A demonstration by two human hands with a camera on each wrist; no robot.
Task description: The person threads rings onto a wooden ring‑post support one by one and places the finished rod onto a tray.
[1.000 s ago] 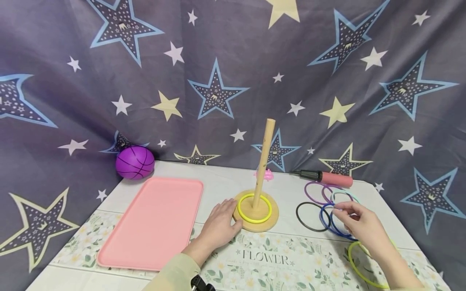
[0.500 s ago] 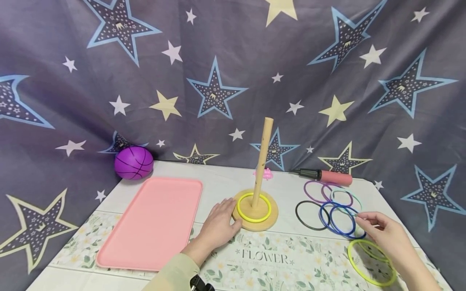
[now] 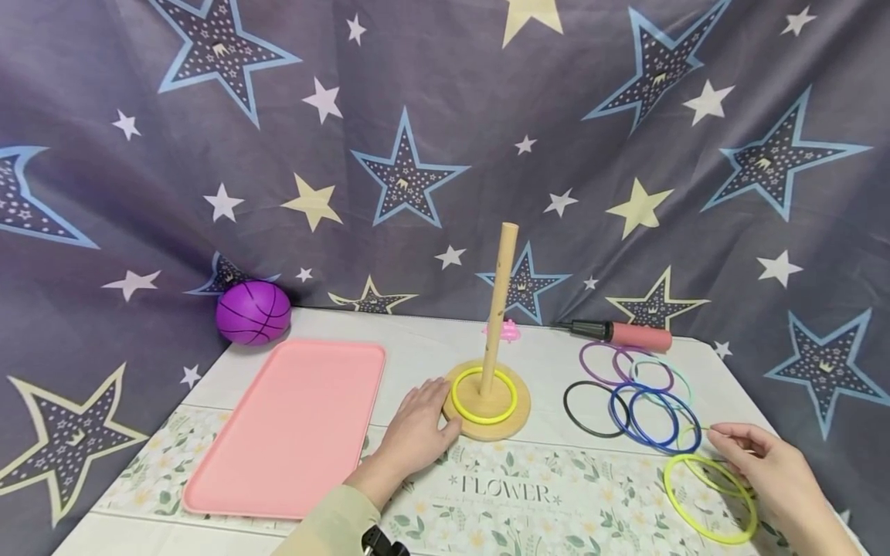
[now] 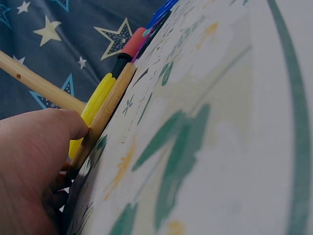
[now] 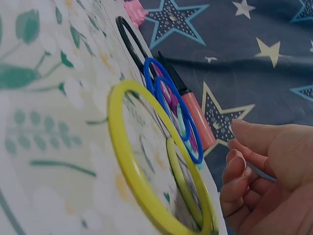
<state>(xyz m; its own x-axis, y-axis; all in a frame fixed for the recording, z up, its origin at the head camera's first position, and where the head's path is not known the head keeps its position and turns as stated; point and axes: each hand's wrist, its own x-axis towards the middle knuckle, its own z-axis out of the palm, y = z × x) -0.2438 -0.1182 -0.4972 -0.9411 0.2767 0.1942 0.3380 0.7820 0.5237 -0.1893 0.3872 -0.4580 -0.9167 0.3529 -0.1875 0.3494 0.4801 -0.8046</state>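
Observation:
A wooden ring toss stand (image 3: 497, 309) has an upright peg on a round base. One yellow ring (image 3: 455, 405) lies on that base around the peg. My left hand (image 3: 416, 432) holds the base at its left edge, thumb at the front rim; in the left wrist view the thumb (image 4: 73, 122) lies against the base's edge. To the right, my right hand (image 3: 768, 471) is raised beside the yellow-green rings (image 3: 670, 502), its fingers loosely curled with nothing visible between them. Dark blue rings (image 3: 615, 417) overlap just left of its fingertips.
A black ring (image 3: 566, 409), purple rings (image 3: 584, 371) and a mint ring (image 3: 684, 378) lie behind. A red and black hand pump (image 3: 640, 337) and a small pink toy (image 3: 511, 330) are near the curtain. At left are a pink tray (image 3: 292, 425) and a purple ball (image 3: 253, 313).
My right hand has moved right and toward me, from over the dark blue rings to beside the yellow-green ones. My left hand has stayed at the base.

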